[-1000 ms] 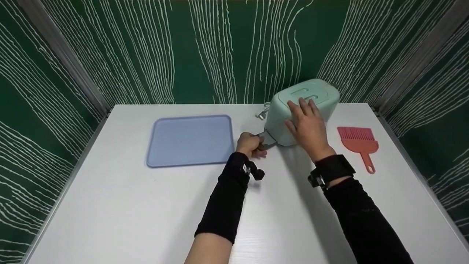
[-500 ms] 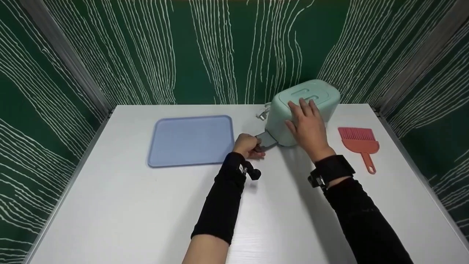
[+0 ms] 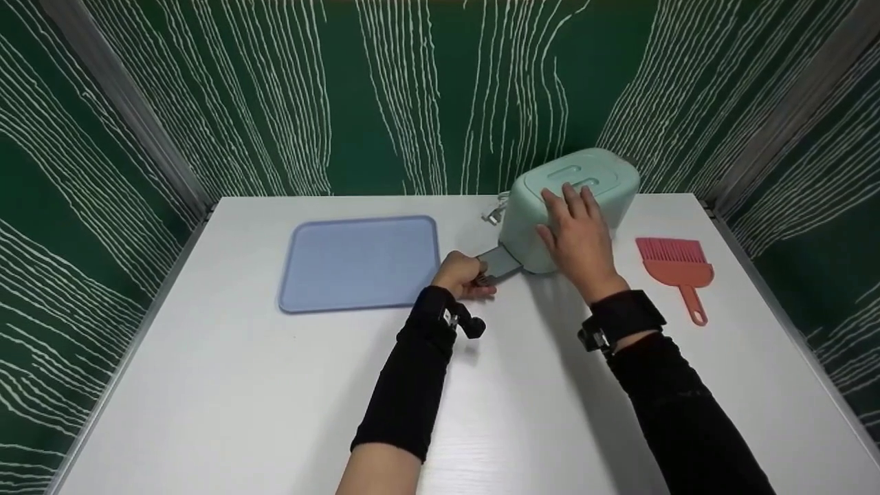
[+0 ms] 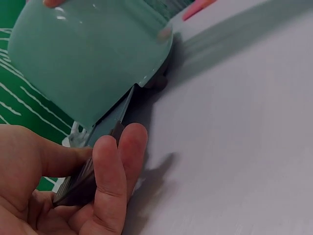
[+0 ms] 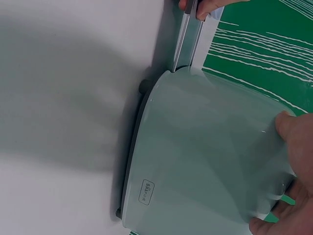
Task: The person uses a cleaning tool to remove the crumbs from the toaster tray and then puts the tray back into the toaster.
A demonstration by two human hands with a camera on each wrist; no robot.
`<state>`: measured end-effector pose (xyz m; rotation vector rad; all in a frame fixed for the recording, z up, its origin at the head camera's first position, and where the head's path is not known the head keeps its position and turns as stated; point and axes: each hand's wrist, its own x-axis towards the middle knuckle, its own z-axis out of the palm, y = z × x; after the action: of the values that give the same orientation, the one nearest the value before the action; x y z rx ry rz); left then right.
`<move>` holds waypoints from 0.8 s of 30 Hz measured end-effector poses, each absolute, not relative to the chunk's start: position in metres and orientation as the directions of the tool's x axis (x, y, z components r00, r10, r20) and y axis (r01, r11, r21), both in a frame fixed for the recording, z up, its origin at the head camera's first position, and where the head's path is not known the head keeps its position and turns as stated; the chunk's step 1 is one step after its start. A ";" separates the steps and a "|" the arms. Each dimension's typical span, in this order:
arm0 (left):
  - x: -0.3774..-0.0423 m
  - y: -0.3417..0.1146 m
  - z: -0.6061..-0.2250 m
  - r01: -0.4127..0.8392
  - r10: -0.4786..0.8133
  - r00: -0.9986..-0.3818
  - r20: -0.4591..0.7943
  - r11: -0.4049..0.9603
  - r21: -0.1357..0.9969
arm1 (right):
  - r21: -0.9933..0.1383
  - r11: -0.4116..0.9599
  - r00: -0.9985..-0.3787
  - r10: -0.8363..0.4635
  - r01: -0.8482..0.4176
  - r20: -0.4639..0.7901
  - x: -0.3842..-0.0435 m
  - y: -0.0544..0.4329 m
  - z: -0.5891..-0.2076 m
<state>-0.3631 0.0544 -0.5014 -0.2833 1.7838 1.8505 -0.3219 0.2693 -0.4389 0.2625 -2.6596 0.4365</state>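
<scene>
Grey crumb tray (image 3: 500, 265), pinched by the left hand (image 3: 459, 272), juts low from the toaster (image 3: 526, 223), which may slip if the right hand (image 3: 581, 244), resting loosely spread on it, presses too lightly.

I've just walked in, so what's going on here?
A person's left hand grips the end of a flat grey drawer that juts partway from the base of a rounded, mint-green toaster, while their right hand rests on its side and top edge. On the white table, a pale-blue rectangular tray lies to the left and an orange-red bristled brush to the right.
</scene>
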 end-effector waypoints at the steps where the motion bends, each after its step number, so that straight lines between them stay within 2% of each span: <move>1: -0.363 0.054 -0.501 -0.518 0.238 -0.827 -0.509 0.028 0.855 | -0.261 0.933 -0.891 -0.115 -0.249 0.440 -0.322 0.269 -0.439; 9: -0.359 0.053 -0.503 -0.513 0.218 -0.839 -0.498 -0.015 0.858 | -0.214 0.946 -0.895 -0.133 -0.243 0.426 -0.322 0.269 -0.439; 24: -0.353 0.046 -0.499 -0.515 0.186 -0.846 -0.500 -0.043 0.856 | -0.230 0.942 -0.901 -0.132 -0.244 0.413 -0.323 0.270 -0.439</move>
<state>-0.3527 0.0458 -0.4992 -0.3477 1.7631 1.9387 -0.3229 0.2696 -0.4392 0.2721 -2.6979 0.3897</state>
